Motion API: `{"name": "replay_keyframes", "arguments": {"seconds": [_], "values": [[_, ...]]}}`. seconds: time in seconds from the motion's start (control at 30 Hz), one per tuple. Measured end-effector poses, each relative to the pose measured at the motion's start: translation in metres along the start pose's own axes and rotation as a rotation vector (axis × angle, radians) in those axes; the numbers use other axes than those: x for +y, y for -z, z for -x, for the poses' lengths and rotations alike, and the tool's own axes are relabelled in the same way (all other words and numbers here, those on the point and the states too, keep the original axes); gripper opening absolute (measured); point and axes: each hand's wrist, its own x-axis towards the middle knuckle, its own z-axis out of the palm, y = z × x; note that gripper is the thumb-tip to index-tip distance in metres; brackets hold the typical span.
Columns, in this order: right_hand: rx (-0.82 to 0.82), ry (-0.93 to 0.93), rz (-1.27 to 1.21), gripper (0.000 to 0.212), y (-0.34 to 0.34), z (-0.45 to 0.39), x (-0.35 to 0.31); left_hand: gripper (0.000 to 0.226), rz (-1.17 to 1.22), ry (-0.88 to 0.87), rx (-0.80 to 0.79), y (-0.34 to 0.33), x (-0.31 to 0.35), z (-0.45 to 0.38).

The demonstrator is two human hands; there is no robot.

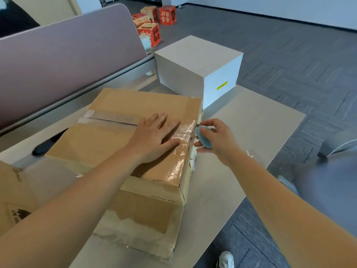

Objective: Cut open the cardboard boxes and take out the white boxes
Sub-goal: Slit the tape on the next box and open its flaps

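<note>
At frame centre, left hand [154,136]: flat, fingers straight, steadying the taped brown cardboard box [119,151].
Right hand [216,140]: fingers clamped on a small blue cutter [202,137], blade at the tape's edge.

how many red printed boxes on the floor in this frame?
5, clustered on the grey carpet past the desk divider: red printed box at the back right, paler one beside it, two smaller ones to the left, nearest one. More may be hidden behind the divider.

Left hand [154,136] flat, right hand [216,140] pinching
</note>
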Motion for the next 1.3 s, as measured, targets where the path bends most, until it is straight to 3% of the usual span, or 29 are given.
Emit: {"name": "replay_keyframes", "arguments": {"seconds": [0.23, 0.33, 0.47, 0.63, 0.93, 1.3], "values": [[0.054, -0.018, -0.089, 0.008, -0.003, 0.000, 0.000, 0.071, -0.004, 0.006, 0.029, -0.003, 0.002, -0.001], [0.048, 0.000, -0.017, 0.008, -0.003, 0.000, 0.000, 0.074, 0.005, 0.014, 0.038, -0.003, 0.003, -0.001], [0.087, 0.026, 0.076, 0.009, -0.001, -0.004, -0.001, 0.060, -0.007, 0.040, 0.042, -0.004, 0.010, -0.002], [0.135, 0.024, 0.040, 0.008, 0.003, -0.005, 0.000, 0.059, 0.021, 0.088, 0.056, -0.005, 0.024, -0.003], [0.037, 0.106, 0.234, 0.022, 0.011, -0.008, -0.004, 0.058, 0.056, 0.100, 0.076, -0.008, 0.025, -0.004], [-0.026, 0.125, 0.347, 0.018, 0.014, -0.002, -0.005, 0.059, 0.063, 0.109, 0.054, -0.011, 0.025, -0.006]]}}
